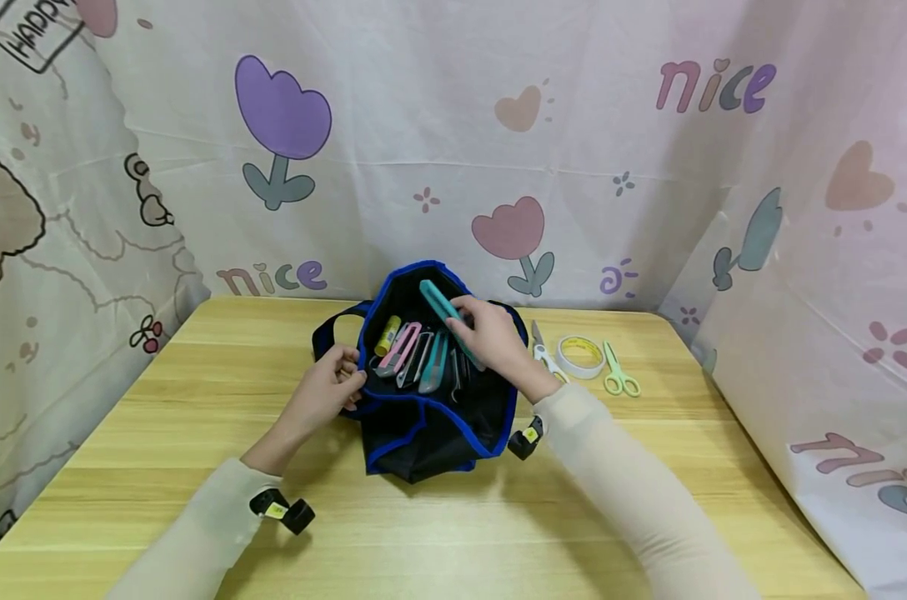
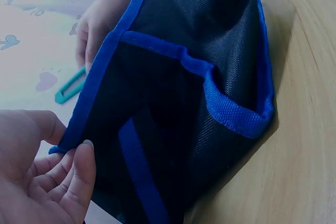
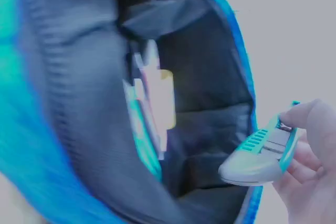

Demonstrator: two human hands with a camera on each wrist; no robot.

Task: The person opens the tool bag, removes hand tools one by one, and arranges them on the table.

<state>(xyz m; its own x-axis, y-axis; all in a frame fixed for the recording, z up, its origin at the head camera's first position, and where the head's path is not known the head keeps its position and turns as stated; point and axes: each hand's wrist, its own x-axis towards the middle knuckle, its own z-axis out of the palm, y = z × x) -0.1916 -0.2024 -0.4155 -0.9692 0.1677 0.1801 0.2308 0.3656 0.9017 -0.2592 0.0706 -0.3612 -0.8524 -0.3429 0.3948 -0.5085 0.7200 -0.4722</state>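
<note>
**Teal cutter (image 1: 437,298) pinched in the right hand (image 1: 494,337) above the mouth of a black bag (image 1: 414,447)**

A looped strap (image 1: 322,335) bulges from the bag's left side. Next to it, the left hand (image 1: 328,383) pinches the blue-edged rim between thumb and fingers. The bag stands toward the far edge of the tabletop (image 1: 423,542); its cloth is dark and woven, bound with ribbed blue tape.

Inside, left to right, are a yellow cylinder (image 1: 388,337), a pink cutter (image 1: 401,350), a dark cutter (image 1: 414,360) and a second teal cutter (image 1: 434,363), side by side and slanting, then a dark tool (image 1: 457,379) whose form is hard to make out.

Above these, the gripped cutter's long axis runs diagonally, from the tabletop's far left corner side toward the near right. The right thumb and fingers clasp its middle: a teal end sticks out past the fingertips to the far left, while a smooth, rounded grey end shows clear of the fingers in the right wrist view. Its slim body has ridges along one side.

Right of the bag, near the far edge, lie white-handled scissors (image 1: 545,357), a flat ring of tape (image 1: 576,372) and pale green scissors (image 1: 615,369), their blades pointing to that edge.
</note>
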